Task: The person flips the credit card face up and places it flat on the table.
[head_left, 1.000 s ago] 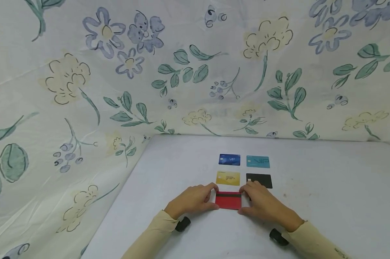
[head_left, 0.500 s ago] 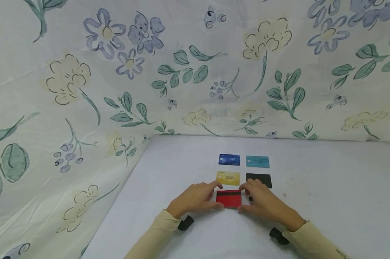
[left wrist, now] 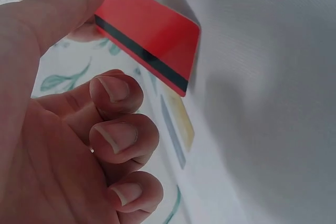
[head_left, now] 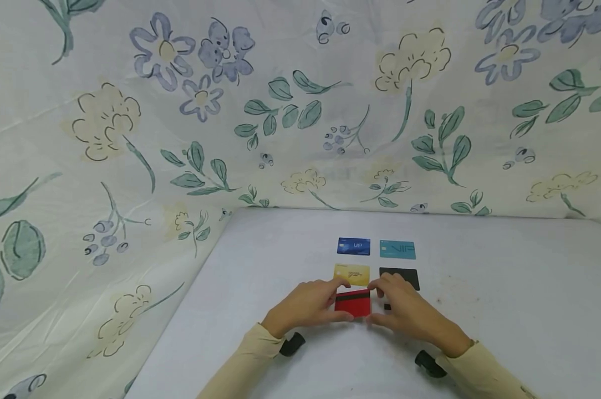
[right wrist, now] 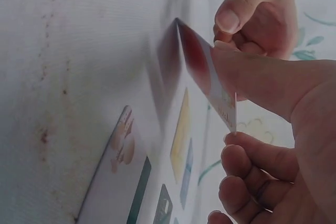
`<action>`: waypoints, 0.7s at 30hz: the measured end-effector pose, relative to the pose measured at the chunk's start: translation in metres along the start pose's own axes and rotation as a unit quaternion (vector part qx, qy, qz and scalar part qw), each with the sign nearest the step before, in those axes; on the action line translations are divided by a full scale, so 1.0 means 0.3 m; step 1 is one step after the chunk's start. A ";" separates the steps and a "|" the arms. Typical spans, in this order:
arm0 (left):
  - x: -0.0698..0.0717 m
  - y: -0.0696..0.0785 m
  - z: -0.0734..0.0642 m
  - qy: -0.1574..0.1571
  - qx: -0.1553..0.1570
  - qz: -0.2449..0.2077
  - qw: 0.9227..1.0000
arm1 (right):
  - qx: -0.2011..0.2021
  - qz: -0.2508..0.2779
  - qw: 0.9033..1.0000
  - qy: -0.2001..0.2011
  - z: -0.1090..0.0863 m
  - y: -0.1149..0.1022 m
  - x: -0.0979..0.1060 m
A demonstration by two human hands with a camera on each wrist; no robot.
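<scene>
A red bank card (head_left: 352, 305) with a black stripe is held tilted, its left end lower, close to the table. My right hand (head_left: 405, 310) pinches its right end between thumb and index finger. My left hand (head_left: 305, 305) is around its left part. In the left wrist view, the left thumb (left wrist: 79, 11) overlaps the card's edge, while the other left fingers (left wrist: 126, 135) are loosely curled apart from it. The right wrist view shows the card's pale underside. Just beyond the hands lie a gold card (head_left: 352, 272) and a black card (head_left: 407, 277), partly covered by my right hand.
At the back of the white table (head_left: 505, 288) lie a blue VIP card (head_left: 354, 246) and a teal VIP card (head_left: 397, 249). A pale card with a dark stripe (right wrist: 113, 187) lies mostly hidden under my right hand. Floral cloth (head_left: 280, 149) hangs behind.
My left hand has slid right along the red card, its index finger leaving the corner. The card has tilted and shifted slightly away from me. My right hand has barely moved.
</scene>
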State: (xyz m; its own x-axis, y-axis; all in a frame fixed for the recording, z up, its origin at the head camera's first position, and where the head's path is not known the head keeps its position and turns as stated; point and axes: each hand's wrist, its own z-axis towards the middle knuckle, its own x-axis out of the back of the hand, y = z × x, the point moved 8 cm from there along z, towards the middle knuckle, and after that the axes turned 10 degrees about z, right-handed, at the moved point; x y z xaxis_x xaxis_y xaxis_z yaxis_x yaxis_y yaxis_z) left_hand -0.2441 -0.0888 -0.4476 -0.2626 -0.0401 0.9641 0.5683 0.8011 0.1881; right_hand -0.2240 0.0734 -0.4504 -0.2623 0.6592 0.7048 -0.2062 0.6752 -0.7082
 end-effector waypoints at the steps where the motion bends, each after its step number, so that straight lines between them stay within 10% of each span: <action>1: 0.001 0.002 0.002 -0.001 0.001 -0.001 1.000 | 0.002 -0.001 1.000 0.001 0.001 -0.001 0.002; 21: 0.023 0.046 0.017 0.027 -0.016 -0.016 0.999 | 0.032 0.008 0.999 0.026 -0.013 -0.025 0.031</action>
State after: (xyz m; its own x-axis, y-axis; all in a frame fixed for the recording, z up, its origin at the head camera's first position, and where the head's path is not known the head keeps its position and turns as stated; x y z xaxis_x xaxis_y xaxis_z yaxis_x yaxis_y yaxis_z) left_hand -0.2420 -0.0750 -0.4394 -0.2398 -0.0988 0.9658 0.5856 0.7788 0.2251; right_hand -0.2213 0.0756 -0.4383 -0.2171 0.6878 0.6927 -0.2630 0.6422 -0.7201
